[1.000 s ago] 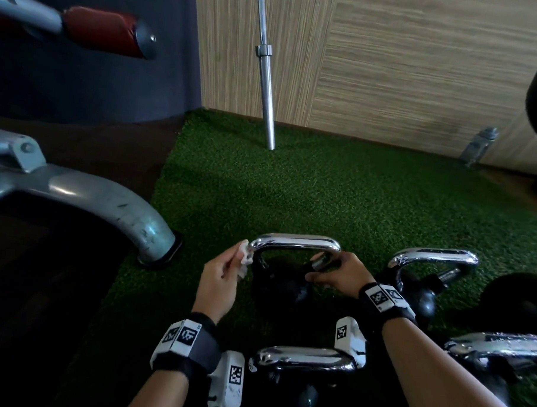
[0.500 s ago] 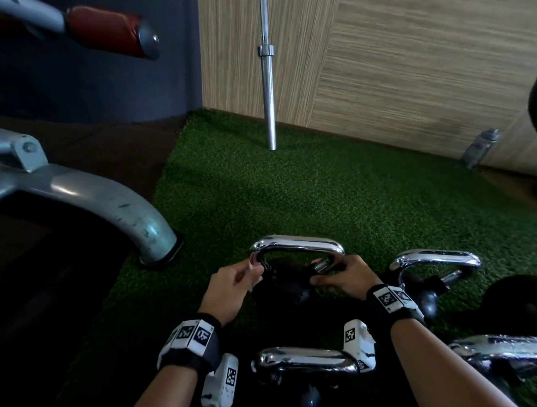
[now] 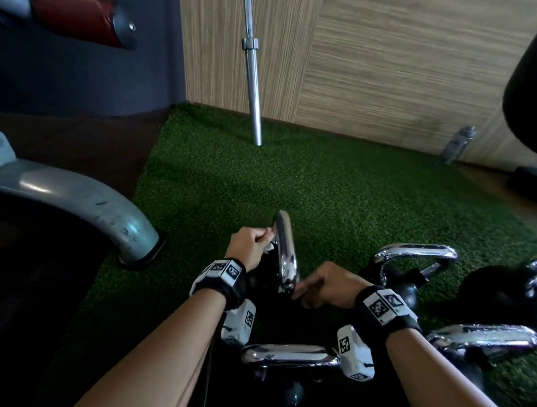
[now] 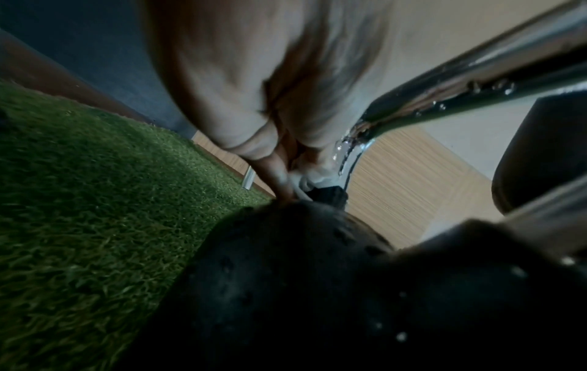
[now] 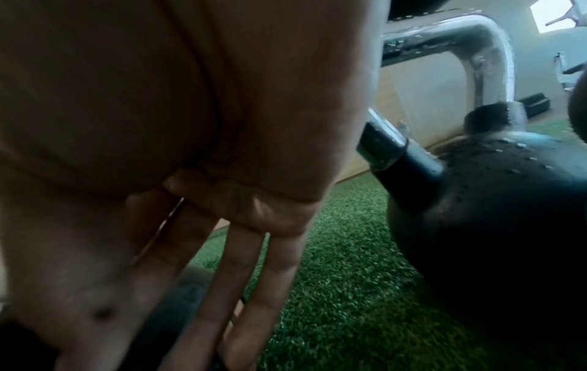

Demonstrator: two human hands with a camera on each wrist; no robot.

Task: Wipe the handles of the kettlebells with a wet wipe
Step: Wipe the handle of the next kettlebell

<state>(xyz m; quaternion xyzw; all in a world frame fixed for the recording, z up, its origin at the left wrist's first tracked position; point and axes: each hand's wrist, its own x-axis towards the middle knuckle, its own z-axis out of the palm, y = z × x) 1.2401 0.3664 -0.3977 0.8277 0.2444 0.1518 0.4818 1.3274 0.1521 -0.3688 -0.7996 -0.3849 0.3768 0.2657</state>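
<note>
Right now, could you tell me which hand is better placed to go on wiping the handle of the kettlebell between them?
The left hand: it already pinches the wet wipe against the chrome handle. The right hand carries no wipe and merely steadies the handle's near end.

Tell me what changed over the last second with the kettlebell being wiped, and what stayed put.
The kettlebell handle has swung from lying crosswise to pointing away from the person, turned by the right hand at its near end. The left hand still pinches the wet wipe, now against the handle's left side. The other kettlebells and the barbell have not moved.
</note>
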